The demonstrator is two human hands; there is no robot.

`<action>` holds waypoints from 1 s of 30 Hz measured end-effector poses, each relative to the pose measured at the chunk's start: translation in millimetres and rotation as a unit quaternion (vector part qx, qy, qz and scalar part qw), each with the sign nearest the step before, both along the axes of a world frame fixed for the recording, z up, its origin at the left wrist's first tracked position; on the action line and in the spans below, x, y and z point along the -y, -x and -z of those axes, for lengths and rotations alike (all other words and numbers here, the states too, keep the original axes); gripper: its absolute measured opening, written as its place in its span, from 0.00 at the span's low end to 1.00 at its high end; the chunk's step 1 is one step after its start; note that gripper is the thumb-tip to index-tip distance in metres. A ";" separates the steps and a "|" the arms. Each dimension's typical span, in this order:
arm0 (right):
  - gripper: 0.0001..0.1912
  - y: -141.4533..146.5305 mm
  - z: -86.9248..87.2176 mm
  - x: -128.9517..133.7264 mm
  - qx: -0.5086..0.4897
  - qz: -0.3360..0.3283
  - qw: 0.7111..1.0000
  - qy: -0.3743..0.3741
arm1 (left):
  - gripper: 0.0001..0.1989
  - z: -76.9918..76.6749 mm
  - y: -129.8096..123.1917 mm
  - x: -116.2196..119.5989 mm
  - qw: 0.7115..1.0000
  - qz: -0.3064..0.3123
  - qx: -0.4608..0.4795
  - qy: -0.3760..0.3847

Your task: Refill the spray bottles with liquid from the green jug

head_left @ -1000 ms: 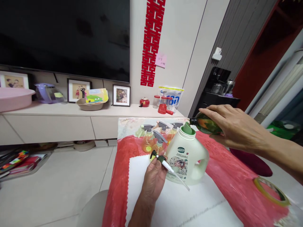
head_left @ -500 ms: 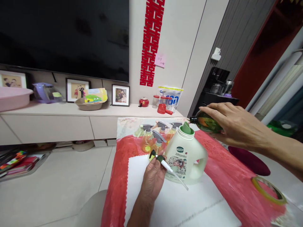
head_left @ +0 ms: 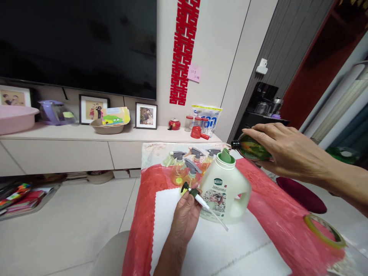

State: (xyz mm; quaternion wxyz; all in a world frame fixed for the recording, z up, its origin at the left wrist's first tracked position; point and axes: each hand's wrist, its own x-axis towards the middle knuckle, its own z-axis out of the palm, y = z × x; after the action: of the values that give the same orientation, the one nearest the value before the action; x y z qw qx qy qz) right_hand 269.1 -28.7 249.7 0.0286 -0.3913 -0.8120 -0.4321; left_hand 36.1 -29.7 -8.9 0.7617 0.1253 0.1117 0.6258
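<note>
My right hand [head_left: 277, 147] is closed around a dark green bottle [head_left: 253, 148], tipped nearly flat with its black neck pointing left. That neck is just above and right of the mouth of a pale green detergent jug [head_left: 225, 188], which stands upright, uncapped, with a green spout inside. Between the fingers of my left hand [head_left: 186, 214] is a pump dispenser top [head_left: 198, 197] with a black nozzle, dark collar and white tube slanting down to the right. Several spray bottles [head_left: 178, 170] with yellowish liquid stand behind my left hand.
A white sheet [head_left: 230, 249] lies under the jug on the red-covered table [head_left: 138, 214]. At the right is a roll of yellow tape [head_left: 324, 230]. Beyond the table, a low cabinet [head_left: 126, 137] carries frames, jars and a pink basin [head_left: 17, 119].
Hardly anything differs. Both hands keep their holds and the bottle stays tipped over the jug; the view has shifted very slightly.
</note>
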 end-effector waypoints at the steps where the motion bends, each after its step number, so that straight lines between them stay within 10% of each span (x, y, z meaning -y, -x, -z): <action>1: 0.35 0.1 -0.3 0.0 -0.001 -0.001 1.000 0.002 | 0.19 0.0 0.1 0.2 1.000 0.000 0.001 0.001; 30: 0.34 0.7 -5.3 0.8 0.016 0.006 1.000 0.000 | 0.18 3.8 -0.1 -0.1 1.000 0.005 0.003 -0.014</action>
State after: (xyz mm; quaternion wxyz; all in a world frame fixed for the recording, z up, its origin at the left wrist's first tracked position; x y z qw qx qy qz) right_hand 268.4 -29.5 255.0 0.0133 -0.3895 -0.8101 -0.4381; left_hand 36.2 -29.6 -12.8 0.7632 0.1348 0.0998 0.6240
